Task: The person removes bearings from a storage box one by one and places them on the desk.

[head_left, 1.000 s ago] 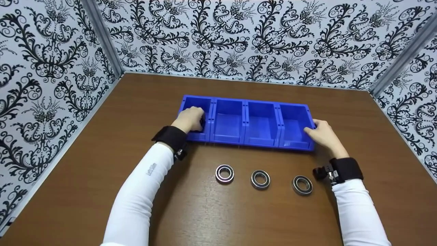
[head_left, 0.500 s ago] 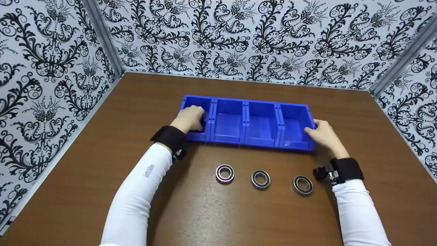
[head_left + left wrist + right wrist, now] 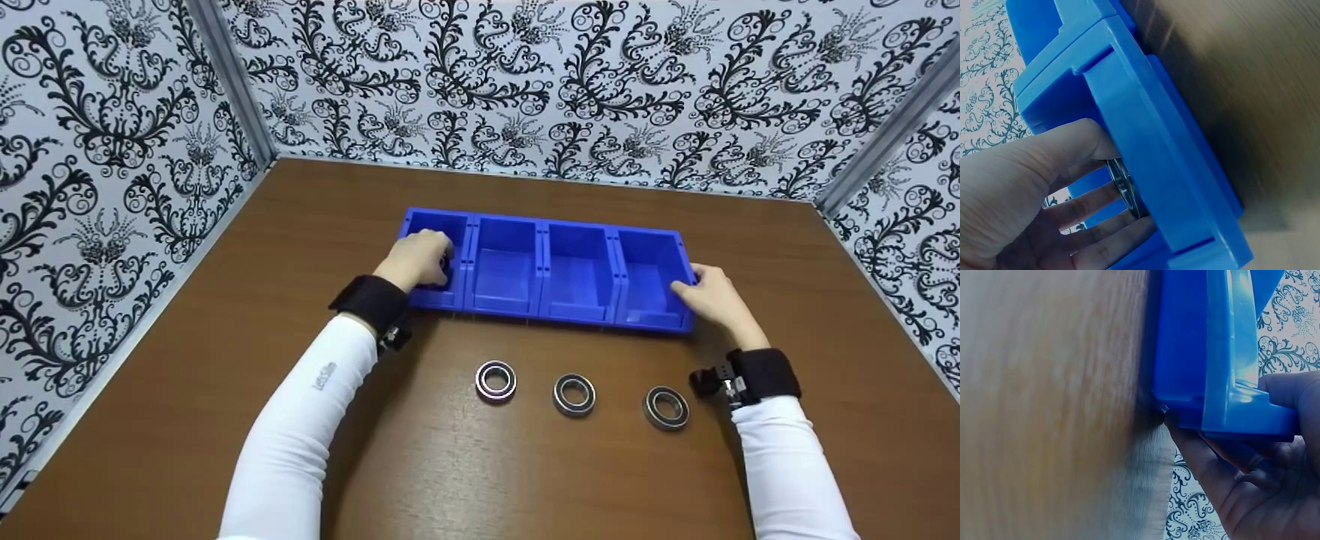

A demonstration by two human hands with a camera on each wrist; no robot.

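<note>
A blue bin with a row of several compartments [image 3: 504,304] stands on the table. My left hand [image 3: 418,257] reaches into its leftmost compartment. In the left wrist view the thumb and fingers hold a ball bearing [image 3: 1124,185], partly hidden behind the bin's front lip. At the opposite end, my right hand [image 3: 709,294] grips the bin's right side wall, thumb over the rim and fingers along the outside, as the right wrist view shows. Three more bearings lie flat in front of the bin: a left one [image 3: 496,382], a middle one [image 3: 574,395] and a right one [image 3: 666,409].
The brown wooden table [image 3: 525,480] is bounded by a patterned back wall [image 3: 510,90] and a patterned left wall [image 3: 97,150]. Grey metal posts stand in the corners. The right wrist camera [image 3: 705,382] hangs close beside the right bearing.
Almost nothing differs. Both hands keep their places at the bin, and the three bearings on the table stay put. The head view shifts very slightly.
</note>
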